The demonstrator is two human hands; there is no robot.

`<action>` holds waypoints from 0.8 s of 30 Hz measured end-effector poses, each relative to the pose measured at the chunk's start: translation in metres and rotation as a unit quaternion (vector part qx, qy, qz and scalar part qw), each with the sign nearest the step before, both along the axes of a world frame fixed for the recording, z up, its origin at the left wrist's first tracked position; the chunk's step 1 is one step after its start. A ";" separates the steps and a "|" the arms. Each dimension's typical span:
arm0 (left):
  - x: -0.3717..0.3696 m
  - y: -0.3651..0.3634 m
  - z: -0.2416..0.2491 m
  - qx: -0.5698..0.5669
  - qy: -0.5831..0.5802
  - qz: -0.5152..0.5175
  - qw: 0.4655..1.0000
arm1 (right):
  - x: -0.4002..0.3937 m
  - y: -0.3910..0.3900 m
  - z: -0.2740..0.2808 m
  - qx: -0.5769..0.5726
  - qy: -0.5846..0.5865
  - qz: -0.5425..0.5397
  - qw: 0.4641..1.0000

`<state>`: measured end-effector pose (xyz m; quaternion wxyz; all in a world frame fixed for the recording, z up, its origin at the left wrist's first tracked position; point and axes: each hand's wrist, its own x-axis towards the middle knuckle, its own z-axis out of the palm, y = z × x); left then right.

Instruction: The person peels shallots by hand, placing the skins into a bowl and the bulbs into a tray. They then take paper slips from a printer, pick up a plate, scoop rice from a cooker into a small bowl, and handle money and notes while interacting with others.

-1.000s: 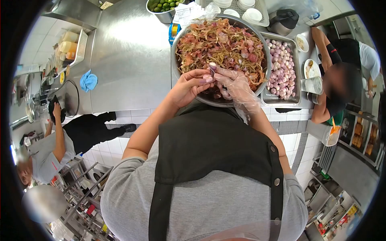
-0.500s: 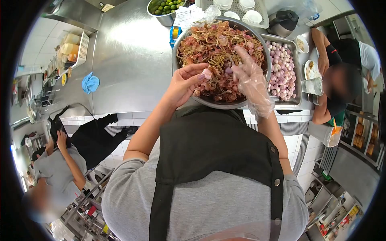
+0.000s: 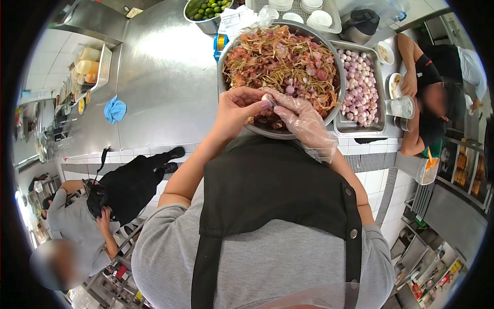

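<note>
Over the near part of a large metal bowl (image 3: 220, 87), my two hands meet at the fingertips. My left hand (image 3: 239, 112) is bare and pinches a small shallot (image 3: 266, 99), mostly covered by the fingers. My right hand (image 3: 303, 121), in a clear plastic glove, is closed with thumb and fingers on the same shallot. Dry reddish shallot skins (image 3: 280, 51) and stringy roots heap in the bowl, with a few whole shallots among them. Right of the bowl, a metal tray (image 3: 382, 92) holds many peeled shallots (image 3: 358, 85).
Behind the bowl are a container of green limes (image 3: 208, 10), papers (image 3: 237, 20), a blue tape dispenser (image 3: 220, 47) and a rack of white dishes (image 3: 321, 19). A blue cloth (image 3: 115, 109) lies left. One person (image 3: 437, 98) leans at the right counter; another (image 3: 85, 221) stands at left.
My right hand has come down and left from above the skins to meet my left hand at the shallot. The person at left has shifted, handling a dark apron.
</note>
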<state>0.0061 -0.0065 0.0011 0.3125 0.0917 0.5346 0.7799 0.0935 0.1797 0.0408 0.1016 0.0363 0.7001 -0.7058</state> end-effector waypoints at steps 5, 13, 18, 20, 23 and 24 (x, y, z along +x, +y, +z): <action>0.005 0.002 0.007 -0.042 0.028 0.024 0.998 | -0.001 0.001 -0.012 -0.068 -0.026 -0.018 0.997; 0.002 0.003 -0.005 0.017 -0.028 0.026 0.999 | -0.007 -0.001 0.002 -0.130 -0.165 -0.102 0.972; 0.000 0.002 -0.015 0.032 -0.018 0.035 0.999 | -0.002 0.001 -0.013 -0.070 -0.058 -0.054 0.994; 0.000 0.001 -0.014 0.026 0.005 0.039 0.999 | -0.002 0.000 -0.014 -0.100 -0.091 -0.052 0.990; 0.000 0.000 -0.010 0.001 0.026 0.035 0.999 | -0.003 0.001 -0.018 -0.080 -0.036 -0.028 0.996; 0.000 -0.001 -0.010 0.000 0.030 0.032 0.999 | -0.003 0.001 -0.016 -0.072 -0.038 -0.024 0.996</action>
